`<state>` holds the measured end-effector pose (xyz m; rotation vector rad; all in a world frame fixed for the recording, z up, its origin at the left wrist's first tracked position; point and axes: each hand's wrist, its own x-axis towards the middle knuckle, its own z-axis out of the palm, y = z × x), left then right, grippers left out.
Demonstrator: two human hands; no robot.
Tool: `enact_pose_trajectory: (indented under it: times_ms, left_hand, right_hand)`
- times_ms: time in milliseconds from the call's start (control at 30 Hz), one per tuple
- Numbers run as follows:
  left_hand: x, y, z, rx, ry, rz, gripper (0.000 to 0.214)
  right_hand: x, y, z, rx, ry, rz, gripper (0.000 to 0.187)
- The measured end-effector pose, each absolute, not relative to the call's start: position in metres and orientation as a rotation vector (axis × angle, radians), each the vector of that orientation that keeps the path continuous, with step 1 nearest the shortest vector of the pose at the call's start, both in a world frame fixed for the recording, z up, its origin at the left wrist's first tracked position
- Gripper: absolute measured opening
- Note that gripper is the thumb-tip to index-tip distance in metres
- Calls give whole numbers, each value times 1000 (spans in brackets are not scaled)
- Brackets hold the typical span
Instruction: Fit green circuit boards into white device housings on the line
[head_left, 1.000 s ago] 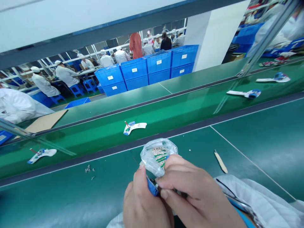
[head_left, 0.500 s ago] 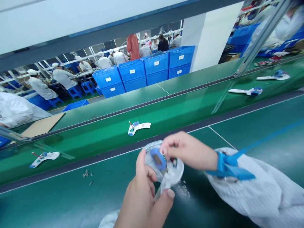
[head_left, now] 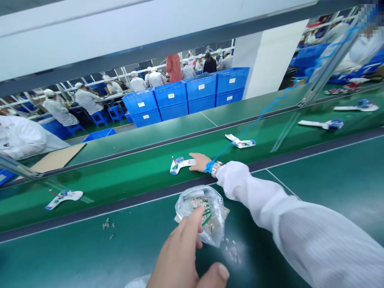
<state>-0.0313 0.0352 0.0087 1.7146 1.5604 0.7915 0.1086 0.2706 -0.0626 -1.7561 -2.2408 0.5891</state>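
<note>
My right hand reaches out over the green conveyor belt and pinches the handle end of a white and blue device lying there. A blue wrist strap with a thin blue cord sits on that wrist. Low in the view, my left hand has its fingers apart and holds nothing, with one fingertip touching a clear plastic bag of small parts on the dark green bench. A second such device lies on the belt to the right of my right hand.
More devices lie along the belt. Loose small parts are scattered on the bench. Blue crates, a cardboard sheet and workers in white coats are beyond the belt. A metal post stands at right.
Both hands were together at the bag with a blue-capped device. My right hand has now stretched out to the belt, my left hand is empty, and another device has appeared on the belt.
</note>
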Motion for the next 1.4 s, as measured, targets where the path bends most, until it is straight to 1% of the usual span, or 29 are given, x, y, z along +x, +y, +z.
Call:
enact_pose_trajectory:
  times_ms: [100,167,267,367,433,500,567,667,800,867,1000,1067,1133,1200,1300,1400]
  left_hand:
    - [-30,34,22,1718,1655,816,36]
    - [-33,33,27,1767,1671,876,32]
    - [-42,35,27,1773,1721,989,37]
    - [-55,46,20,1575,1886,1194,40]
    - [-63,56,14,1334,1895,1289,44]
    - [-68,66,10,1174,1701,1233,52]
    - [-69,71,8,1148,1441,1072,55]
    - [-65,69,12,1190,1191,812,47]
    - [-62,62,18,1165,982,649,36]
    - [-64,62,17,1127,930,694,36]
    - [-68,63,16,1036,852,920,35]
    - [-67,61,17,1000,818,1017,35]
    - [-65,56,19,961,796,1105,36]
    - [-62,52,20,900,792,1196,36]
    - [-57,47,21,791,824,1310,34]
    - [-51,44,24,689,914,1404,33]
  right_hand:
    - [80,274,-62,-1690,-2434,635,30]
    - [78,272,-55,-1627,-2540,648,27]
    - [89,259,-38,-1450,-2693,642,23]
    - [107,229,-13,-1167,-2827,634,20]
    - [118,204,7,-955,-2901,668,24]
    - [125,178,28,-747,-2966,715,24]
    - [127,157,46,-553,-3047,699,16]
    - [124,138,64,-399,-3189,600,7]
    - [120,132,76,-437,-3286,549,5]
    - [121,135,76,-424,-3262,648,9]
    - [127,142,62,-287,-3085,1148,29]
    - [130,143,51,-198,-2950,1413,35]
    - [132,141,40,-161,-2816,1519,39]
    - [135,137,32,-249,-2732,1397,42]
    - [143,130,29,-585,-2571,1037,43]
    - [152,120,35,-896,-2322,797,40]
